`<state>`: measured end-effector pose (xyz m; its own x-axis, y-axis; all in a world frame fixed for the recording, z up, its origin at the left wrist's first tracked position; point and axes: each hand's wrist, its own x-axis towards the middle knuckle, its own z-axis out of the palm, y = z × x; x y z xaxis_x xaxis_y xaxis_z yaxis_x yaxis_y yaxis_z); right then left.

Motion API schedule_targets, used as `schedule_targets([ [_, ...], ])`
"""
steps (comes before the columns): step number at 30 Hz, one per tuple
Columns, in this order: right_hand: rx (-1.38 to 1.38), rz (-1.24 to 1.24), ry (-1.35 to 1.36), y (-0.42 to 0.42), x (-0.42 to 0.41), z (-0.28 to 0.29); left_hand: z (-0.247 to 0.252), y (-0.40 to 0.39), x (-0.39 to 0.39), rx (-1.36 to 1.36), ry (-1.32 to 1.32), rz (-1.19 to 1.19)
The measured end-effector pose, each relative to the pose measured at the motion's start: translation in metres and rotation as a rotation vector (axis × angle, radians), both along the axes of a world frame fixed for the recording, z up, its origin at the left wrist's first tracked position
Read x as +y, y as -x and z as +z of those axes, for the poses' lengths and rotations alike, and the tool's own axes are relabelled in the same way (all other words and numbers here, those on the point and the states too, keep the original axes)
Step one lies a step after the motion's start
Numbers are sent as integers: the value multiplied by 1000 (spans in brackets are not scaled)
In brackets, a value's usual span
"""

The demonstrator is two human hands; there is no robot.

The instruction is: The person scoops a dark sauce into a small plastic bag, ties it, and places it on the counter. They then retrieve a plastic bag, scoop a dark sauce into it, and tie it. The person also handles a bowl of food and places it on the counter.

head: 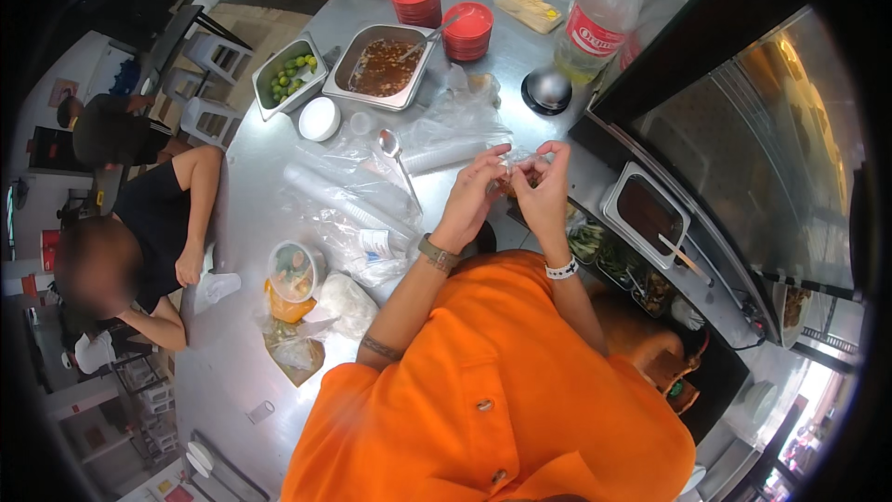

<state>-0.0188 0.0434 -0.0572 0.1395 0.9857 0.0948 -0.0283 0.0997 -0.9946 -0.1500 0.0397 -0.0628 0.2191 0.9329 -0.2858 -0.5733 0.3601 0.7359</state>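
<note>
Both of my hands meet above the edge of the steel counter (237, 223). My left hand (476, 192) pinches one side of a small clear plastic bag (514, 157), and my right hand (540, 192) grips its other side. Something reddish-brown shows in the bag below the fingers; the rest is hidden by them. A metal spoon (401, 167) lies to the left of my hands, beside stacked clear plastic cups (456, 153) in a plastic sleeve. Another sleeve of cups or lids (348, 202) lies nearer the left side. A plastic tub of food (296, 270) stands by filled plastic bags (345, 307).
Across the counter stand a steel pan of brown sauce (387, 66), a pan of green citrus fruits (293, 77), red bowl stacks (467, 31) and a large bottle (599, 21). A glass display case (739, 146) and sauce pan (644, 213) border the right. A person (160, 237) leans at the left edge.
</note>
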Motion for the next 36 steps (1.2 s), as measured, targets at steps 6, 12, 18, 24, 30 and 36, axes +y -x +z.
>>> schedule_targets([
  [6, -188, -40, -16, 1, -5, 6, -16, 9, -1, 169, -72, -3],
  [12, -129, 53, 107, -8, -19, 8, -1, 2, -16, 742, -544, 93],
  [18, -265, 76, 120, -11, -22, -7, 3, 0, -24, 967, -743, 102],
  [24, -413, 58, 80, 3, -30, -7, 1, 7, -34, 1017, -647, 114],
  [30, -615, 354, 152, -6, -32, 14, -2, 12, -44, 1144, -701, 105],
  [36, -807, 445, 210, -23, -39, 51, -14, 10, -50, 1222, -740, 19],
])
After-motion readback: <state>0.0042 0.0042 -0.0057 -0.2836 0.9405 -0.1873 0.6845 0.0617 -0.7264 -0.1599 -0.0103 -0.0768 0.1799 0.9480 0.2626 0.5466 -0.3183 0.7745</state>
